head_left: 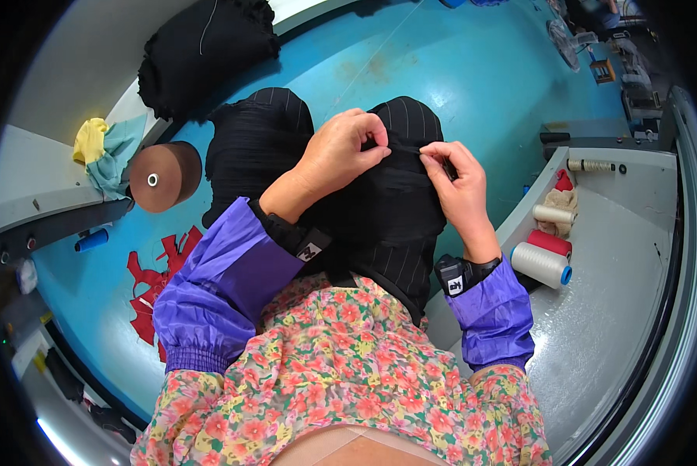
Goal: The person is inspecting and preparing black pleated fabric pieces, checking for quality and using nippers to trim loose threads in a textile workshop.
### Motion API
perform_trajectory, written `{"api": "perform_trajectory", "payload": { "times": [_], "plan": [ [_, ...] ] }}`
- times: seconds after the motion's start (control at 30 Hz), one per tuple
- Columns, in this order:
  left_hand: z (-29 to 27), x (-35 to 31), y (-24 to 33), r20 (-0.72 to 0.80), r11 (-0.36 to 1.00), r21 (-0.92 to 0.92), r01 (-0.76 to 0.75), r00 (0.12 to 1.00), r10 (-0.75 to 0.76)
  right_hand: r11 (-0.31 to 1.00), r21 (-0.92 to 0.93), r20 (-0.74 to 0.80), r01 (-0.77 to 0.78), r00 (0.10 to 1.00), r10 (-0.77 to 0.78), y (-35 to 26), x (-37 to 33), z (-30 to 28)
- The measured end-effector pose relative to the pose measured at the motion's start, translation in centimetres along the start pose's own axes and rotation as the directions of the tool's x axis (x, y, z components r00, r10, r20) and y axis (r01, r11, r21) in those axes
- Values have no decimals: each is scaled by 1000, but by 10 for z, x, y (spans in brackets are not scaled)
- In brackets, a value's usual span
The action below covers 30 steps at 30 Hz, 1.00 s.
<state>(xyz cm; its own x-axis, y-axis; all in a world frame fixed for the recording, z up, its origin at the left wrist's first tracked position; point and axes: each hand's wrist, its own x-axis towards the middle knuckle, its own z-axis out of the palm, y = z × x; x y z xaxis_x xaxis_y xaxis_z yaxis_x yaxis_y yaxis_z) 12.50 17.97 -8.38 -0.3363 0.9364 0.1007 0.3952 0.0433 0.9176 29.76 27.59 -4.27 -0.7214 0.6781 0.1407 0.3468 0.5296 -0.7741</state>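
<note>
Black knitted fabric (364, 198) lies over my lap, on top of dark pinstriped trousers (399, 264). My left hand (340, 151) is closed in a pinch, thumb against forefinger, at the fabric's upper part. A short way to the right, my right hand (463, 186) also pinches the black fabric, its other fingers curled. A narrow dark edge stretches between the two pinches; its fine detail is too small to make out. Purple sleeve covers (232, 272) and black wrist bands are on both arms.
A brown yarn cone (162, 179) and yellow and teal cloths (107, 151) are at left. Red knit pieces (150, 291) lie on the blue floor. A black fabric bundle (205, 54) is at upper left. To the right, a grey tray (597, 311) holds a white thread cone (538, 264) and several spools.
</note>
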Motion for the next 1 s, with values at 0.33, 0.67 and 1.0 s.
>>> {"api": "perform_trajectory", "payload": {
  "times": [0.33, 0.67, 1.0],
  "plan": [
    [4, 3, -11, -28, 996, 80, 45, 999, -43, 993, -30, 53, 112, 993, -110, -6, 3, -2],
    [-25, -4, 11, 232, 992, 127, -22, 973, -8, 969, -245, 192, 36, 981, 12, -1, 0, -16],
    [-62, -17, 21, 344, 825, 551, -124, 935, -89, 979, -201, 132, 10, 991, 17, 11, 1, -18]
  ]
}}
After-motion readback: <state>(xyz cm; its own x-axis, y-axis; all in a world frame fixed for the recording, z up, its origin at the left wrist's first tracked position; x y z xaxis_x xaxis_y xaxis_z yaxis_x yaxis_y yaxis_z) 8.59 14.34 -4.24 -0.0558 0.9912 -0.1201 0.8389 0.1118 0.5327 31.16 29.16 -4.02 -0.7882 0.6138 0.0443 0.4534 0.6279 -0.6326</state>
